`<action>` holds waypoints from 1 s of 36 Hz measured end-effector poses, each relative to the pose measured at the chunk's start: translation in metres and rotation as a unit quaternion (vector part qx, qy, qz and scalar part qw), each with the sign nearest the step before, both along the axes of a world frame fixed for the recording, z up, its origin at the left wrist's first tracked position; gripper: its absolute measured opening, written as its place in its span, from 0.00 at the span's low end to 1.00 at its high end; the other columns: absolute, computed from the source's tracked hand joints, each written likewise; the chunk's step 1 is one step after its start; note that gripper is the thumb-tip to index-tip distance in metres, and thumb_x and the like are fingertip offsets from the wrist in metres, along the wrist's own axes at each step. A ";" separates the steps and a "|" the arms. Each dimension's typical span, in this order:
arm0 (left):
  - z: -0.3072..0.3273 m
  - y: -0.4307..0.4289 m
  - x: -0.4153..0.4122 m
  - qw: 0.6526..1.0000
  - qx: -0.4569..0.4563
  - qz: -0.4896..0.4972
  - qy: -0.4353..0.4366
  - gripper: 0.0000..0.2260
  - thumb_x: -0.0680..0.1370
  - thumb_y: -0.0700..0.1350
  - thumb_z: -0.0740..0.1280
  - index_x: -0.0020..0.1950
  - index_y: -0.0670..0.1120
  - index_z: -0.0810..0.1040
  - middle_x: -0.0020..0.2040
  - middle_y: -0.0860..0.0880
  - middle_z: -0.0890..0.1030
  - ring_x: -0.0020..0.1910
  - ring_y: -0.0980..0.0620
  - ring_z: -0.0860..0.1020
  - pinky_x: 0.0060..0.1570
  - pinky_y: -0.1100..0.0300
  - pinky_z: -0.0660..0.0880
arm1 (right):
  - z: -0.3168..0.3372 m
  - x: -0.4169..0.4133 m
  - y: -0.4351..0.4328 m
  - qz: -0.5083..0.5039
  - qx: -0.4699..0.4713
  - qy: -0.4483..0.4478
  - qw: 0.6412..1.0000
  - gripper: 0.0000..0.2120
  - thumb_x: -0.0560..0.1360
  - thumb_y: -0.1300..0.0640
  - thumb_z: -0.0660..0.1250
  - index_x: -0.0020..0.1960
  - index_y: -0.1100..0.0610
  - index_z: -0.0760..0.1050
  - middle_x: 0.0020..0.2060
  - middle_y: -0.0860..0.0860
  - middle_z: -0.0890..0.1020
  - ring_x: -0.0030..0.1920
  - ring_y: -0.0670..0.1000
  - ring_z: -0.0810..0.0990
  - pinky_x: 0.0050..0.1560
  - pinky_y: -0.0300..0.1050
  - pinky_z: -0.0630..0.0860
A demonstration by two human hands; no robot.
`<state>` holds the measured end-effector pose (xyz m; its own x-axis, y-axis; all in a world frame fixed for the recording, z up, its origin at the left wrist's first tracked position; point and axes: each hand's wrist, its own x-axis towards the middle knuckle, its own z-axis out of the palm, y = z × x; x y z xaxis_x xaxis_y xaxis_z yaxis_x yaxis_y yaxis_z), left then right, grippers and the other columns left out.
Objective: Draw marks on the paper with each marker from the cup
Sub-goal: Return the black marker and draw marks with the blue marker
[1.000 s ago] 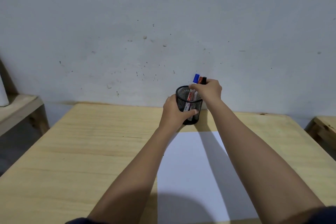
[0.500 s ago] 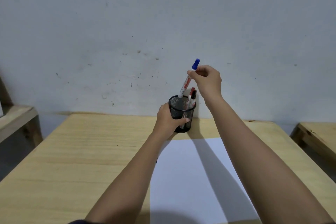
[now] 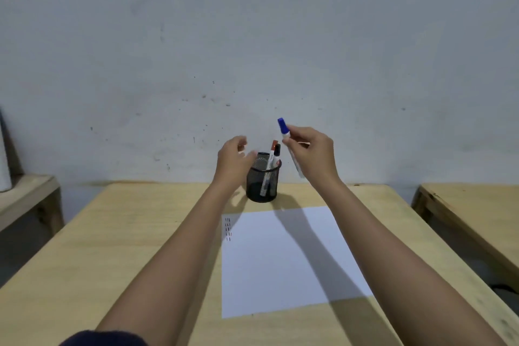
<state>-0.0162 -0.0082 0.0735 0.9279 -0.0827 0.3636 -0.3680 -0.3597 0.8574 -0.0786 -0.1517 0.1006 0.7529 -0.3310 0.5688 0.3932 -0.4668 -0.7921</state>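
A black mesh cup point(image 3: 263, 180) stands on the wooden table point(image 3: 134, 233) near the wall. In it stand a red-capped marker point(image 3: 273, 152) and a black-capped marker point(image 3: 277, 155). My right hand point(image 3: 311, 154) holds a blue-capped marker point(image 3: 286, 135) in the air, right of the cup, cap up and tilted left. My left hand point(image 3: 233, 160) hovers just left of the cup's rim, fingers apart, holding nothing. A white sheet of paper point(image 3: 280, 261) lies in front of the cup, with short dark dashes point(image 3: 228, 229) near its top left corner.
A grey wall point(image 3: 252, 50) rises right behind the table. A lower wooden bench point(image 3: 25, 199) stands at the left and another wooden table point(image 3: 471, 213) at the right, each across a gap.
My right hand has lifted the blue marker fully out of the cup and moved it right. My left hand has let go of the cup and opened above its left side.
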 end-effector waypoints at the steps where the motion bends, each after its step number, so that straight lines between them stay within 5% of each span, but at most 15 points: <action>1: 0.006 0.002 -0.006 1.000 -0.013 -0.016 0.001 0.15 0.76 0.42 0.67 0.61 0.41 0.75 0.60 0.45 0.78 0.55 0.53 0.76 0.58 0.61 0.71 | -0.006 -0.005 0.001 0.010 -0.017 0.014 1.000 0.12 0.72 0.66 0.68 0.55 0.62 0.81 0.47 0.57 0.84 0.43 0.47 0.80 0.47 0.30 0.75; 6: 0.017 0.010 -0.030 0.987 -0.088 -0.122 0.057 0.10 0.77 0.45 0.65 0.49 0.40 0.81 0.42 0.48 0.82 0.44 0.52 0.81 0.54 0.59 0.78 | -0.025 -0.023 0.007 0.016 -0.143 0.059 0.988 0.12 0.72 0.67 0.68 0.54 0.61 0.81 0.44 0.61 0.84 0.46 0.58 0.81 0.53 0.51 0.77; 16: -0.001 0.022 -0.055 0.979 -0.109 -0.148 0.084 0.05 0.73 0.38 0.70 0.46 0.37 0.82 0.40 0.44 0.82 0.41 0.52 0.81 0.46 0.67 0.79 | -0.029 -0.027 0.012 0.009 -0.384 0.077 0.920 0.08 0.71 0.68 0.63 0.44 0.63 0.81 0.37 0.62 0.82 0.41 0.62 0.77 0.41 0.54 0.75; 21: 0.002 0.028 -0.056 0.979 -0.133 -0.125 0.087 0.04 0.73 0.37 0.70 0.46 0.39 0.82 0.42 0.43 0.83 0.43 0.49 0.81 0.52 0.61 0.79 | -0.026 -0.035 0.011 -0.002 -0.259 0.068 0.963 0.06 0.69 0.60 0.71 0.44 0.62 0.81 0.42 0.58 0.84 0.43 0.56 0.80 0.48 0.55 0.79; 25: 0.005 0.036 -0.058 0.971 -0.183 -0.121 0.099 0.03 0.73 0.35 0.69 0.45 0.40 0.82 0.41 0.44 0.82 0.42 0.50 0.81 0.49 0.66 0.78 | -0.020 -0.039 0.003 -0.008 -0.130 0.078 0.988 0.18 0.66 0.55 0.76 0.54 0.59 0.81 0.47 0.51 0.82 0.48 0.48 0.78 0.52 0.40 0.77; 29: 0.002 0.044 -0.060 0.964 -0.214 -0.111 0.108 0.03 0.74 0.35 0.68 0.45 0.40 0.82 0.42 0.45 0.82 0.43 0.51 0.82 0.50 0.66 0.79 | -0.023 -0.040 -0.008 -0.020 -0.044 0.080 0.996 0.17 0.65 0.54 0.77 0.52 0.57 0.81 0.47 0.48 0.82 0.49 0.47 0.79 0.44 0.26 0.73; 33: -0.001 0.049 -0.061 0.954 -0.256 -0.101 0.122 0.04 0.74 0.35 0.68 0.46 0.38 0.81 0.42 0.45 0.83 0.38 0.56 0.83 0.49 0.68 0.79 | -0.031 -0.040 -0.012 -0.019 0.086 0.095 0.992 0.16 0.66 0.54 0.77 0.51 0.57 0.80 0.45 0.49 0.82 0.46 0.48 0.80 0.47 0.35 0.75; 36: -0.005 0.049 -0.062 0.949 -0.269 -0.102 0.129 0.03 0.74 0.35 0.68 0.45 0.39 0.81 0.42 0.45 0.83 0.39 0.55 0.83 0.50 0.68 0.79 | -0.037 -0.042 -0.006 0.049 0.311 0.097 0.944 0.15 0.68 0.61 0.75 0.53 0.62 0.77 0.42 0.54 0.81 0.42 0.51 0.82 0.48 0.39 0.81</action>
